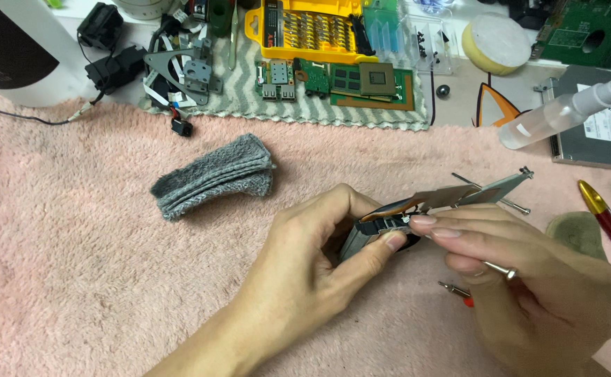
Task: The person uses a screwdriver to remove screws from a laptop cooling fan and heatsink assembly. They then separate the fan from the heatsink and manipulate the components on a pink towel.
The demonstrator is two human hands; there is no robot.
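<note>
Both hands, left hand [319,241] and right hand [522,279], pinching cooler assembly [431,206], long axis up-right.

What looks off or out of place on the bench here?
Nothing is clearly damaged or spilled. The clear spray bottle lies on its side across the silver drive, and loose cables and brackets are heaped at the grey mat's left end. Both hands hold the cooling assembly.
</note>
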